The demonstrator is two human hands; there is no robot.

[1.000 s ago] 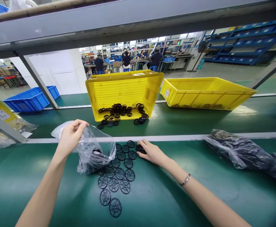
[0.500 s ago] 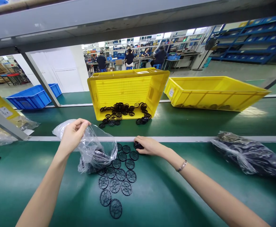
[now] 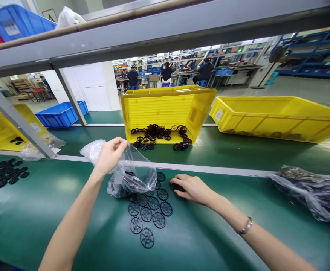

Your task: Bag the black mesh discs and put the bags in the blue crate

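My left hand [image 3: 112, 153] pinches the raised rim of a clear plastic bag [image 3: 142, 175], its mouth towards the right. Dark pieces show faintly inside the bag, which rests on the green table. To the right, my right hand [image 3: 191, 188] is curled low over the table around black spoked rings [image 3: 177, 187]; the fingers hide how many. Between and in front of my hands, several more black spoked rings [image 3: 146, 214] lie flat in a loose cluster. Some of them are partly covered by the bag.
Behind the bag a yellow bin [image 3: 167, 109] lies tipped on its side, black rings spilling from it. Another yellow bin [image 3: 278, 116] stands right of it. A filled plastic bag [image 3: 309, 192] lies at right, black pieces [image 3: 5, 175] at left. A shelf beam [image 3: 165, 28] crosses overhead.
The view has turned left. My right hand has come slightly nearer to me, and a ring that lay beside it is gone from the table. My left hand still holds the bag.
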